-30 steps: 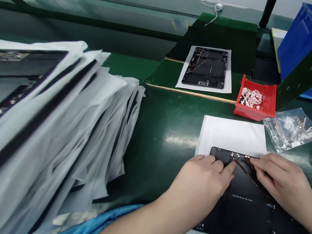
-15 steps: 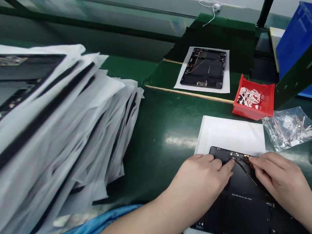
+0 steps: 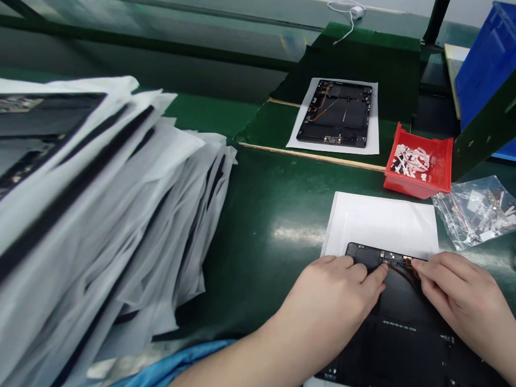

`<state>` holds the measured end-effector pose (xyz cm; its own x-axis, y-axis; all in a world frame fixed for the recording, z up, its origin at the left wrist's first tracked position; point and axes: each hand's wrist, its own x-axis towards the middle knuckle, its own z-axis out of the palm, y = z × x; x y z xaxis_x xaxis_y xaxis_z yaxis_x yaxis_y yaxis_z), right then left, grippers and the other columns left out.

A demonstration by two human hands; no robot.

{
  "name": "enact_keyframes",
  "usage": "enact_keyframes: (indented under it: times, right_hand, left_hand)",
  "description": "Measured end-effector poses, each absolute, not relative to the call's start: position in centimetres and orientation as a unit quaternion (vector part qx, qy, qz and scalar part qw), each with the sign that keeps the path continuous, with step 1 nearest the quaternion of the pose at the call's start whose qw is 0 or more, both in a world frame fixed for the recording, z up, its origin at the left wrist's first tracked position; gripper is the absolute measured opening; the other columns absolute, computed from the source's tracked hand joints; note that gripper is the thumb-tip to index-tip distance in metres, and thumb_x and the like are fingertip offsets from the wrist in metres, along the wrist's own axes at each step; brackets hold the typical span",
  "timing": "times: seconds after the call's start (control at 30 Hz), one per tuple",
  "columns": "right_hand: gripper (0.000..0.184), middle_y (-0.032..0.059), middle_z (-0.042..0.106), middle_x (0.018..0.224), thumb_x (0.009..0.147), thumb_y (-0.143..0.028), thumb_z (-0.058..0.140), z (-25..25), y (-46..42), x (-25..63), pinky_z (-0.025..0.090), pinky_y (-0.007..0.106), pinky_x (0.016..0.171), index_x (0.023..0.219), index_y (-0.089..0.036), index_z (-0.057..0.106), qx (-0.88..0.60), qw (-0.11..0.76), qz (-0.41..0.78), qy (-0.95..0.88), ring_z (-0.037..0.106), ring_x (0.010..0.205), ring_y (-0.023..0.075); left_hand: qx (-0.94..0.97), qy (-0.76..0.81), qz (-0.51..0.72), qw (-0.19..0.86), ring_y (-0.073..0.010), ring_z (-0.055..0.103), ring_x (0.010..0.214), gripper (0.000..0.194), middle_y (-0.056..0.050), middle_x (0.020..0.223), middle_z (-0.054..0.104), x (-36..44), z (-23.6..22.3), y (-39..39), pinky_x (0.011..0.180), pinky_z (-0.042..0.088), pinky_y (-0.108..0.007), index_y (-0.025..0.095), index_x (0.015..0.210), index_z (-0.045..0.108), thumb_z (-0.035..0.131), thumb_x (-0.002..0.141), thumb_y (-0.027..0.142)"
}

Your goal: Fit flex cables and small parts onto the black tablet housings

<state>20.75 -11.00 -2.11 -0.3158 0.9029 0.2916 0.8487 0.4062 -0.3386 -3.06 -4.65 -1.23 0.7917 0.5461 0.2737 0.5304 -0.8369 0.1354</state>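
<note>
An opened black tablet (image 3: 407,344) with its inside parts showing lies at the lower right. My left hand (image 3: 342,290) rests over its upper left part, fingers curled, with the index fingertip pressed down beside small connectors (image 3: 389,256) at the top edge. What lies under that fingertip is hidden. From there a thin brown cable (image 3: 401,273) bends towards my right hand (image 3: 459,282). The thumb and index finger of that hand are pinched together on an orange flex cable (image 3: 415,273) near the same edge.
White sheets (image 3: 382,220) lie under the tablet. A second opened tablet (image 3: 338,113) sits farther back on white paper. At right are a red bin (image 3: 437,166) of small white parts, a clear bag (image 3: 479,212) and a blue crate (image 3: 484,70). Wrapped panels (image 3: 133,215) are stacked at left.
The thin brown cable, which ran long and slanting down across the tablet, now curves closer to the right hand. Both hands have stayed nearly in place.
</note>
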Motion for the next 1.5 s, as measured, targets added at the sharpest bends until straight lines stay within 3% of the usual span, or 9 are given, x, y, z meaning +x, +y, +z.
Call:
enact_keyframes:
  times: [0.93, 1.5]
  right_hand:
    - [0.022, 0.0049, 0.068, 0.088, 0.103, -0.017, 0.050, -1.96, -10.96, 21.10, 0.055, 0.033, 0.068, 0.113, -0.020, 0.070, -0.540, 0.195, 0.087, -0.814, 0.067, 0.077, 0.0186]
    - [0.022, 0.0052, 0.069, 0.087, 0.101, -0.013, 0.052, -2.44, -11.35, 20.61, 0.054, 0.036, 0.077, 0.113, -0.018, 0.070, -0.539, 0.180, 0.020, -0.823, 0.067, 0.080, 0.0197]
  left_hand:
    - [0.947, 0.285, 0.145, 0.028, -0.0171, 0.058, 0.056, 0.018, 0.003, 0.062, 0.062, -3.11, -1.08, -4.55, 0.051, 0.040, -0.030, 0.019, 0.109, 0.074, 0.067, 0.093, 0.024]
    - [0.949, 0.278, 0.148, 0.031, -0.0172, 0.059, 0.063, 0.017, 0.001, 0.068, 0.064, -3.05, -1.13, -4.69, 0.055, 0.042, -0.029, 0.019, 0.107, 0.074, 0.063, 0.095, 0.024]
